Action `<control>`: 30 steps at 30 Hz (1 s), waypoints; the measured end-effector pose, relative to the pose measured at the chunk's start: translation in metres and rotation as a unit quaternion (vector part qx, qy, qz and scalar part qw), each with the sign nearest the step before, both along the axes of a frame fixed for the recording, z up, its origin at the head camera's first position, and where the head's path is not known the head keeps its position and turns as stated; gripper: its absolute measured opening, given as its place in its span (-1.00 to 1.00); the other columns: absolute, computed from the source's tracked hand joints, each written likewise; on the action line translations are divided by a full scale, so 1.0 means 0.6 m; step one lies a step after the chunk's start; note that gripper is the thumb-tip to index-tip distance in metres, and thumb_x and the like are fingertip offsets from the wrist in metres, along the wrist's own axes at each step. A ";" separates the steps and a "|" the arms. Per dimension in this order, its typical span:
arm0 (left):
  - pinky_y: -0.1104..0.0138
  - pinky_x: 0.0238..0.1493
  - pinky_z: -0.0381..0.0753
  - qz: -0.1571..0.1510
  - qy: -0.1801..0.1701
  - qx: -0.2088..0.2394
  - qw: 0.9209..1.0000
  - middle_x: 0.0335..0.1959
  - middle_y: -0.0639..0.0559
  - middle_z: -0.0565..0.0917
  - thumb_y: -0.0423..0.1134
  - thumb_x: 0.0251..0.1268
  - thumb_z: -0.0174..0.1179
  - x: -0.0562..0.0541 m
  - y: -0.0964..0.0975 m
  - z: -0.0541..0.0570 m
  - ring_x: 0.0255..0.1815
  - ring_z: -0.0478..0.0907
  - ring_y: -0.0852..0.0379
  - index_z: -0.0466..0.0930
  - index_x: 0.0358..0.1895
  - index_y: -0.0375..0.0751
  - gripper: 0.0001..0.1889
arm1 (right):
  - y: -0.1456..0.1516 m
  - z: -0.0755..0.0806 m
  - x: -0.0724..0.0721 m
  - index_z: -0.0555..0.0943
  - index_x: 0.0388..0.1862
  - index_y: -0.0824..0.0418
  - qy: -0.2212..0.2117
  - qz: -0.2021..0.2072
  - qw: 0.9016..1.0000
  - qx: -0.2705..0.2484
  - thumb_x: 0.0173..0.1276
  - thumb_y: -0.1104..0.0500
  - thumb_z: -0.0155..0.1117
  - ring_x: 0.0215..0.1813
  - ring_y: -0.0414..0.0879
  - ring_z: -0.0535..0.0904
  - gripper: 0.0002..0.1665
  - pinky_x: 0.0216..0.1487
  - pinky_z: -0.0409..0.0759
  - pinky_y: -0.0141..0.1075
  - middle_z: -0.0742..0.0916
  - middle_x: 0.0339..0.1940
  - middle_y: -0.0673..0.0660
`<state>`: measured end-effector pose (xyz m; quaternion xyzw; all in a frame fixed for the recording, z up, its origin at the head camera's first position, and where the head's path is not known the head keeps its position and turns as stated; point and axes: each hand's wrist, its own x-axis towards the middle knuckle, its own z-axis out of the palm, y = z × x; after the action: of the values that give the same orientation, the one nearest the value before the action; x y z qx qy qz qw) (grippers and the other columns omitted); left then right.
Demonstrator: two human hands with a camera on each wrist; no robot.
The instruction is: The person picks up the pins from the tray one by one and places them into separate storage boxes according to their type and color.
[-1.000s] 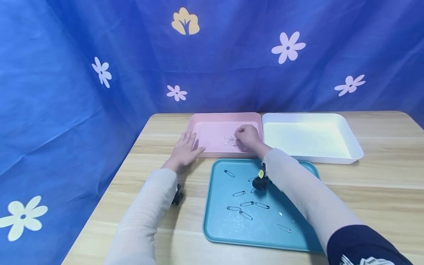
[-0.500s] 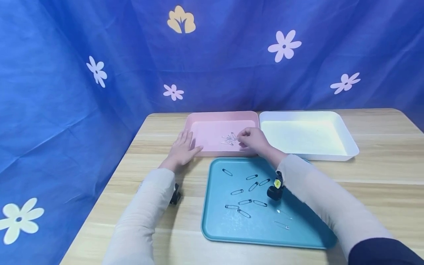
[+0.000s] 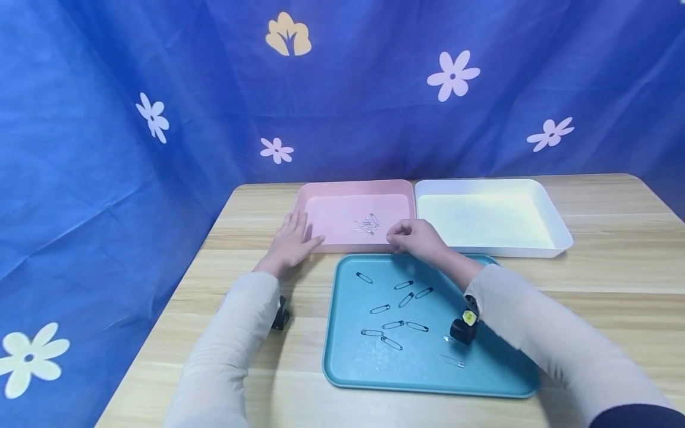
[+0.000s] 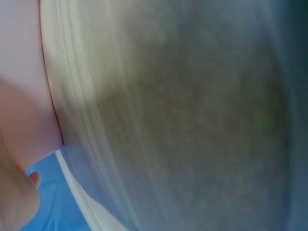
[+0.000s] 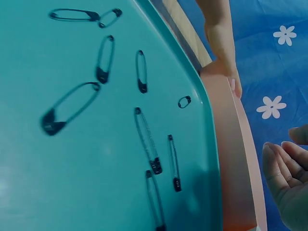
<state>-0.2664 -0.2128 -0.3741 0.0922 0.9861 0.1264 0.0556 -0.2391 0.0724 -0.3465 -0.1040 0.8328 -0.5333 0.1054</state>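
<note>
My left hand [image 3: 289,242] rests at the left rim of the pink tray [image 3: 332,205], fingers straight and thumb spread along its front corner. Over the front right corner of that tray is my right hand [image 3: 417,239], fingers loosely bent. In the right wrist view a gap shows between thumb and fingertips [image 5: 270,161], with nothing held. A small pile of silver safety pins [image 3: 368,224] lies in the pink tray, left of the right hand. Several black safety pins [image 3: 393,325] are scattered on the teal tray [image 3: 342,378], and a silver safety pin [image 3: 452,361] lies near its front right.
A white tray [image 3: 556,251] stands right of the pink one, both behind the teal tray on the wooden table [image 3: 599,279]. A blue flowered curtain [image 3: 364,101] hangs behind. The right wrist camera [image 3: 463,330] overlaps the teal tray and partly hides another silver pin.
My right hand has drawn back from the silver pile toward the tray's front right corner; another silver pin shows on the pile. My left hand stays at the rim.
</note>
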 end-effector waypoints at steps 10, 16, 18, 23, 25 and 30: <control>-0.01 0.22 -0.30 0.014 -0.001 0.030 0.999 0.33 -0.23 -0.36 0.27 0.14 -0.19 0.000 -0.002 0.003 0.30 -0.47 -0.09 -0.37 0.32 -0.30 -0.08 | 0.031 -0.011 0.032 0.56 -0.32 0.30 0.005 0.027 0.999 0.017 0.17 0.18 0.14 -0.39 -0.09 0.53 -0.81 -0.24 0.50 -0.19 0.63 -0.47 0.11; 0.00 0.23 -0.29 0.018 -0.001 0.036 0.999 0.33 -0.22 -0.34 0.28 0.11 -0.16 0.001 0.000 0.005 0.31 -0.45 -0.08 -0.37 0.32 -0.30 -0.06 | 0.047 -0.012 0.048 0.56 -0.31 0.31 -0.004 0.028 0.999 0.019 0.20 0.18 0.13 -0.37 -0.08 0.54 -0.80 -0.20 0.49 -0.17 0.63 -0.45 0.11; -0.01 0.22 -0.29 0.017 0.001 0.034 0.999 0.33 -0.23 -0.33 0.28 0.11 -0.16 0.001 -0.001 0.006 0.31 -0.44 -0.09 -0.36 0.32 -0.32 -0.05 | 0.052 -0.013 0.052 0.55 -0.32 0.31 -0.007 0.030 0.999 0.016 0.20 0.18 0.13 -0.37 -0.09 0.55 -0.81 -0.20 0.48 -0.18 0.63 -0.45 0.11; -0.01 0.22 -0.29 0.018 0.004 0.023 1.000 0.33 -0.25 -0.31 0.28 0.11 -0.17 -0.001 -0.001 0.006 0.31 -0.38 -0.13 -0.34 0.32 -0.34 -0.06 | 0.065 -0.023 0.064 0.55 -0.30 0.33 -0.019 0.041 0.999 0.004 0.19 0.18 0.13 -0.37 -0.09 0.54 -0.79 -0.23 0.49 -0.21 0.63 -0.41 0.17; 0.00 0.23 -0.28 0.019 0.006 0.021 1.000 0.33 -0.24 -0.30 0.29 0.11 -0.17 0.000 -0.001 0.006 0.32 -0.36 -0.14 -0.33 0.32 -0.34 -0.06 | 0.070 -0.027 0.068 0.54 -0.28 0.36 -0.020 0.043 0.999 0.000 0.18 0.20 0.14 -0.38 -0.09 0.54 -0.77 -0.24 0.50 -0.23 0.63 -0.40 0.20; 0.01 0.23 -0.27 0.019 0.006 0.024 1.000 0.33 -0.25 -0.27 0.30 0.11 -0.18 0.002 -0.004 0.007 0.32 -0.36 -0.12 -0.32 0.32 -0.35 -0.05 | 0.083 -0.033 0.080 0.53 -0.27 0.39 -0.013 0.047 0.999 0.000 0.17 0.21 0.14 -0.40 -0.09 0.54 -0.75 -0.26 0.50 -0.21 0.64 -0.43 0.17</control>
<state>-0.2655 -0.2150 -0.3702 0.0751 0.9847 0.1507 0.0449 -0.1909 0.1223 -0.3663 -0.1363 0.8256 -0.5290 0.1413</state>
